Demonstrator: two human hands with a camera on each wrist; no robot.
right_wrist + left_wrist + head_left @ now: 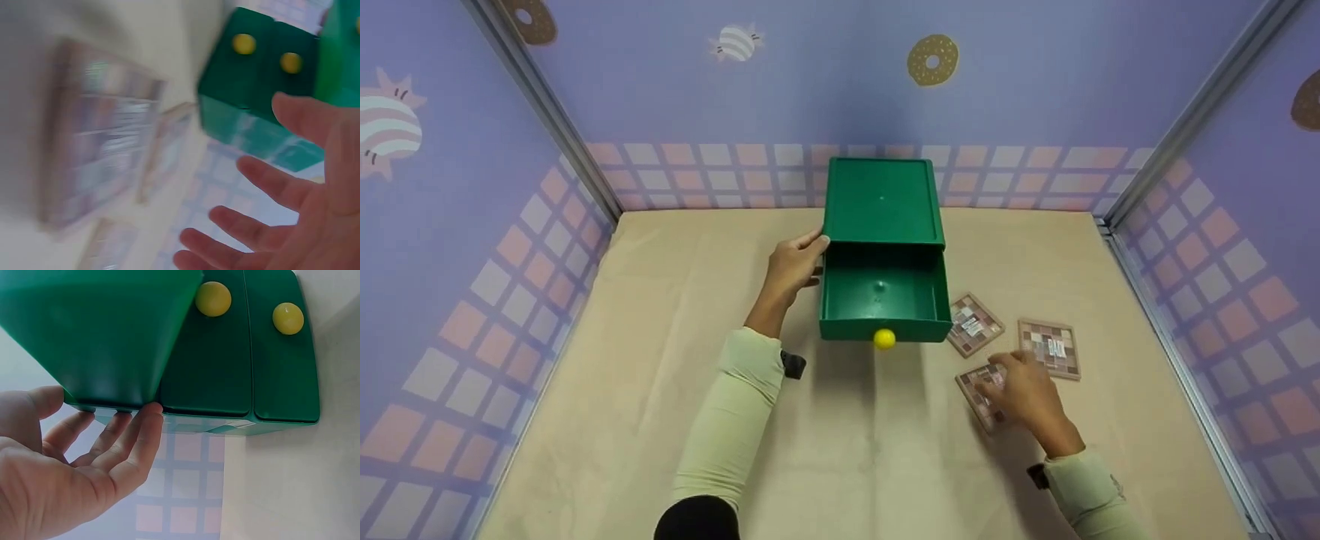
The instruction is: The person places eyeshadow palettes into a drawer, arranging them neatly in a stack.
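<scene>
A green drawer cabinet (881, 199) stands at the back with its top drawer (847, 330) pulled out, a yellow knob (884, 339) on its front. Nothing shows inside that drawer. My left hand (791, 268) touches the cabinet's left side near the top front corner, its fingers (147, 433) lying against the side. Over the nearest square mosaic coaster (976, 386) hovers my right hand (1029, 388), fingers spread and holding nothing. Two similar coasters, one by the drawer (975, 326) and another farther right (1054, 349), lie beyond it. The right wrist view is blurred.
Two lower drawers, one in the middle (208, 371) and one at the bottom (284, 377), are closed, each with a yellow knob. A beige cloth (675, 315) covers the table. Patterned purple panels (825, 75) enclose the back and both sides.
</scene>
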